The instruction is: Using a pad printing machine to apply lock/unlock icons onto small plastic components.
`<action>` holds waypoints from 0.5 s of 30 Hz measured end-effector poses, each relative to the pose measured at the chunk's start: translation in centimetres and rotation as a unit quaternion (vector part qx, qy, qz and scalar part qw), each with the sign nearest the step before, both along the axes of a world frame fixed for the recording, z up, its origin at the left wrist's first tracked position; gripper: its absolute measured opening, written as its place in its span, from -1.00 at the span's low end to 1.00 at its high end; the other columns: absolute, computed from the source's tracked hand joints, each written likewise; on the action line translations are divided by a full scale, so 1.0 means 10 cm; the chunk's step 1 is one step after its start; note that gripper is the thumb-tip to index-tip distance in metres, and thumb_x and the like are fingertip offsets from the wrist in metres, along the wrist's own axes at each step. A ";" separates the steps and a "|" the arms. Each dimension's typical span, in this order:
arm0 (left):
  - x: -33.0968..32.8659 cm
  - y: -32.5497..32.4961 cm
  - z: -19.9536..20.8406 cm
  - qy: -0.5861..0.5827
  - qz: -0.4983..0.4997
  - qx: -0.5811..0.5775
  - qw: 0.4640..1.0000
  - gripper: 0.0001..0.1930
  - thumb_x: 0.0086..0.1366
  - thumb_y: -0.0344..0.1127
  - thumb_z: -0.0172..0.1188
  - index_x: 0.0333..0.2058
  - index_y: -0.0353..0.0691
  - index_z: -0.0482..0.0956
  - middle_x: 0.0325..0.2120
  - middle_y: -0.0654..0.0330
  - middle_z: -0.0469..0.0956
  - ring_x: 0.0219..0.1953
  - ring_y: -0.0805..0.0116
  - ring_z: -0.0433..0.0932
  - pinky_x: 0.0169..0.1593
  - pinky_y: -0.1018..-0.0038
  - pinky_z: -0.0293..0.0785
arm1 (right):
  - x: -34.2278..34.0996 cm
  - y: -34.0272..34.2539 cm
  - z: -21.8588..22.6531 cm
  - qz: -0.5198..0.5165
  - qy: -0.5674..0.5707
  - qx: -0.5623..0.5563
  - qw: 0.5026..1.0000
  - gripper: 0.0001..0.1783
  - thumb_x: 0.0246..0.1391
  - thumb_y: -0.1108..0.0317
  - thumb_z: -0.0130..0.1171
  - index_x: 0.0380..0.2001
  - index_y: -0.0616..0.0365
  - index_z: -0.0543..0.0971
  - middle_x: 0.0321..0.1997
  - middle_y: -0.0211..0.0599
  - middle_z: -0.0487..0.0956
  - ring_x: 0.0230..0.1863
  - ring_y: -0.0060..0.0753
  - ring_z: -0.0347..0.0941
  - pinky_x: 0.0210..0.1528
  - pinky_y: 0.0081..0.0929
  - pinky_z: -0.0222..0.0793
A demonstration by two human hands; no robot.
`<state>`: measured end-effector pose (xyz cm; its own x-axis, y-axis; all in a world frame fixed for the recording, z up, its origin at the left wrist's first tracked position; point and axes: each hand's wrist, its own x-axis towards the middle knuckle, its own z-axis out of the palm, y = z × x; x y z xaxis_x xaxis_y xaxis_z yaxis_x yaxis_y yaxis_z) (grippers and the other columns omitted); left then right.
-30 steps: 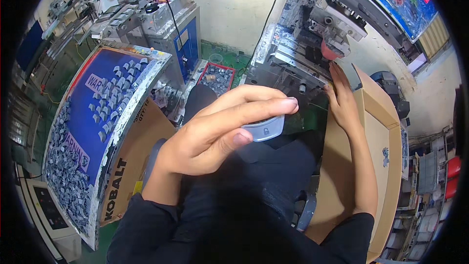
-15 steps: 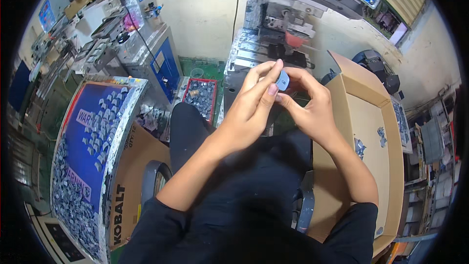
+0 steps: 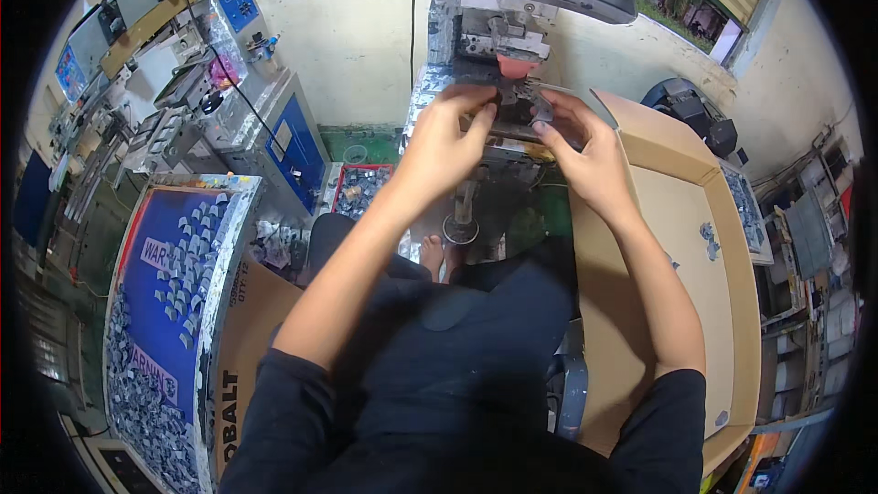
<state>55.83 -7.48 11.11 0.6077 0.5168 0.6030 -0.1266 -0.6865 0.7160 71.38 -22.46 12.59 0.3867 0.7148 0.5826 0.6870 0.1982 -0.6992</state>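
With the right hand (image 3: pixel 594 157), pinching a small grey piece (image 3: pixel 542 113) between thumb and bent fingers, near the pink pad (image 3: pixel 517 66) and over the front edge of the machine table (image 3: pixel 517 146). With the left hand (image 3: pixel 446 139), placed opposite, fingers bent and thumb a little apart; cannot tell if holding anything at the fingertips.

For good handling, probably best to grip the piece lightly by its rim, leave the broad face untouched, and keep both wrists steady. Wise also to keep fingertips away from the pad.

On the pad, a smooth, rubber-like look; on the table, metal with dark stains. At left, on the blue board (image 3: pixel 151 316), many curved grey parts (image 3: pixel 187 252), seemingly plastic, heaped thickly along the left edge, lying more singly toward the far right corner. At right, in the brown cardboard box (image 3: pixel 654 165), a few grey bits (image 3: pixel 709 240) near the right edge.
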 end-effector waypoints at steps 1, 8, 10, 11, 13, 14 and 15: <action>0.05 0.09 0.04 0.014 0.023 0.043 0.999 -0.64 0.39 -0.25 0.21 0.02 -0.42 0.63 -0.02 -0.09 0.63 -0.06 0.16 0.67 -0.01 0.35 0.58 | 0.04 0.02 0.01 -0.005 0.005 -0.002 1.000 -0.52 0.19 0.40 0.33 0.15 0.31 0.54 -0.04 -0.09 0.68 0.03 -0.35 0.61 0.10 -0.41 0.52; 0.39 0.51 -0.01 0.086 0.022 0.162 0.983 -0.53 0.23 -0.07 0.40 -0.02 -0.31 0.67 -0.07 -0.10 0.64 -0.02 0.01 0.63 0.08 0.29 0.53 | 0.25 0.18 0.04 -0.020 0.027 -0.069 0.997 -0.56 0.26 0.42 0.25 0.17 0.26 0.50 0.07 0.03 0.64 0.15 -0.30 0.56 0.11 -0.40 0.50; 0.43 0.54 0.03 0.114 -0.044 0.120 0.985 -0.59 0.28 -0.09 0.36 -0.05 -0.31 0.67 -0.12 -0.08 0.64 -0.06 0.04 0.63 0.09 0.29 0.51 | 0.32 0.21 0.08 -0.025 -0.034 -0.119 0.992 -0.57 0.24 0.42 0.27 0.16 0.22 0.52 0.04 0.01 0.66 0.08 -0.26 0.61 0.06 -0.38 0.52; 0.43 0.55 0.02 0.112 -0.041 0.120 0.986 -0.59 0.28 -0.09 0.36 -0.05 -0.31 0.67 -0.12 -0.08 0.64 -0.06 0.04 0.63 0.09 0.29 0.51 | 0.34 0.25 0.11 -0.023 -0.037 -0.119 0.992 -0.57 0.24 0.42 0.27 0.16 0.22 0.52 0.04 0.01 0.66 0.08 -0.26 0.61 0.06 -0.38 0.52; 0.43 0.53 -0.02 0.078 -0.055 0.120 0.988 -0.63 0.32 -0.15 0.32 -0.06 -0.33 0.63 -0.14 -0.08 0.64 -0.07 0.05 0.63 0.08 0.31 0.51 | 0.37 0.32 0.18 -0.007 -0.089 -0.118 0.989 -0.60 0.18 0.42 0.33 0.09 0.22 0.58 -0.08 -0.01 0.70 -0.04 -0.21 0.66 0.02 -0.34 0.54; 0.41 0.52 -0.05 0.082 -0.046 0.110 0.989 -0.64 0.41 -0.17 0.23 0.01 -0.34 0.53 -0.15 -0.06 0.64 -0.06 0.13 0.64 0.07 0.32 0.50 | 0.38 0.36 0.22 -0.007 -0.091 -0.118 0.989 -0.60 0.18 0.42 0.33 0.09 0.22 0.58 -0.08 -0.01 0.70 -0.04 -0.21 0.66 0.02 -0.34 0.54; 0.40 0.52 -0.06 0.080 -0.046 0.110 0.990 -0.64 0.41 -0.17 0.23 0.01 -0.34 0.53 -0.15 -0.06 0.64 -0.06 0.13 0.64 0.07 0.32 0.50 | 0.39 0.40 0.25 0.007 -0.096 -0.143 0.985 -0.60 0.15 0.40 0.35 0.06 0.23 0.60 -0.10 0.00 0.70 -0.06 -0.18 0.66 0.01 -0.32 0.54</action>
